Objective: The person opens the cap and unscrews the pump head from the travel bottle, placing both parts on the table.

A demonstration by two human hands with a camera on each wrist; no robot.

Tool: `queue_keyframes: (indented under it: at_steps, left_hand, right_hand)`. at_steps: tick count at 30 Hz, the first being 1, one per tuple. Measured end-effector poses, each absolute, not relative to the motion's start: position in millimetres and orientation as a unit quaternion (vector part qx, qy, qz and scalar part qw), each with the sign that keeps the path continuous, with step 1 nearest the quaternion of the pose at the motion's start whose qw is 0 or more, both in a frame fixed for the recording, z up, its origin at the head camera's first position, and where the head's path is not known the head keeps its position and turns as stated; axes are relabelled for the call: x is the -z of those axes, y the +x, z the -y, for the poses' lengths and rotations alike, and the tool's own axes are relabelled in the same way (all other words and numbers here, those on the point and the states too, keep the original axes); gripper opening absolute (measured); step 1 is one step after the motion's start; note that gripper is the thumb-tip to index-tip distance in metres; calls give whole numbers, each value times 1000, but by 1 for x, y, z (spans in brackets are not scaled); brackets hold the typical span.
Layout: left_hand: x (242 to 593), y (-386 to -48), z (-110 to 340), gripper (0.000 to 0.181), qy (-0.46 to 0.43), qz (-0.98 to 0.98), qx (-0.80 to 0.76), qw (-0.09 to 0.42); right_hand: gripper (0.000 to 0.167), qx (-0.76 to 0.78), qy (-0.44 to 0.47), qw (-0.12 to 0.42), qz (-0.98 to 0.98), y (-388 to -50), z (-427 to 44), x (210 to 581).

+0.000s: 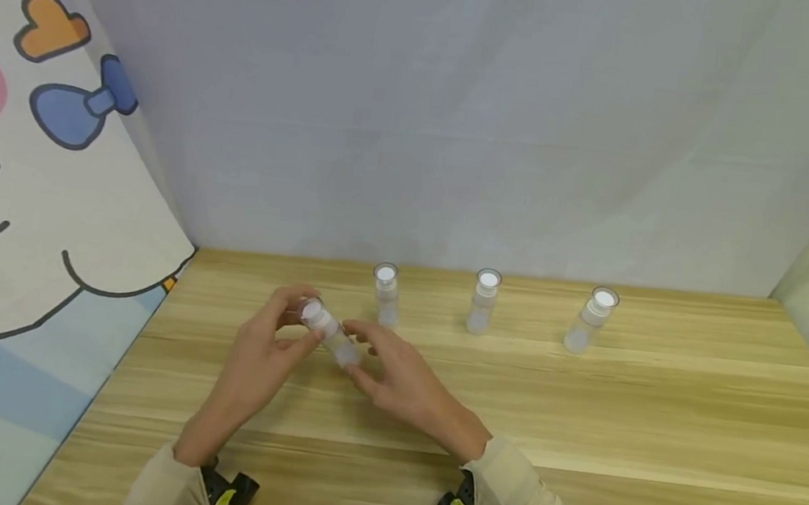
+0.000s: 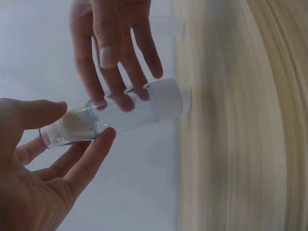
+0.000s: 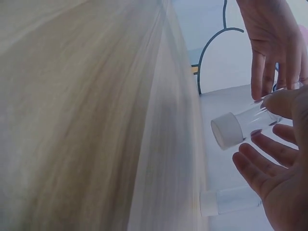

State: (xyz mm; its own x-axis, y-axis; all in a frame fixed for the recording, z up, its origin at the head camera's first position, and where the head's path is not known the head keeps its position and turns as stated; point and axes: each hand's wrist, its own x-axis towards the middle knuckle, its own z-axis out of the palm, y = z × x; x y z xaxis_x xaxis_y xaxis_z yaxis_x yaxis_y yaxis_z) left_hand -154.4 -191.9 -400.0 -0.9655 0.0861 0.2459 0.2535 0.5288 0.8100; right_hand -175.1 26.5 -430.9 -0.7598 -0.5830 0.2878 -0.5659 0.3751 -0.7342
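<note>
A clear, slim bottle with a white pump head under a transparent cap and a white base is held tilted above the table. At its cap end, my left hand grips it between thumb and fingers. My right hand holds the lower body, its thumb near the white base. In the left wrist view, the transparent cap lies between the left thumb and fingers, and right fingertips show on the bottle's body.
Three similar bottles stand in a spaced row toward the table's back: one at left, one in the middle, one at right. Behind the wooden table hangs a pale grey cloth. A cartoon-printed sheet borders the left side.
</note>
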Motion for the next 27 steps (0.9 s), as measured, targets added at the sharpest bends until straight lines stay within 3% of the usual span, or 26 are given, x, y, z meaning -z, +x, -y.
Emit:
queue_keyframes:
  at_steps: [16, 27]
  left_hand:
    - [395, -147, 170, 46, -103, 826, 550, 59]
    - [387, -141, 145, 48, -142, 774, 615, 43]
  right_hand:
    - [48, 404, -342, -93, -843, -166, -44, 423]
    - [48, 393, -319, -136, -852, -153, -64, 415]
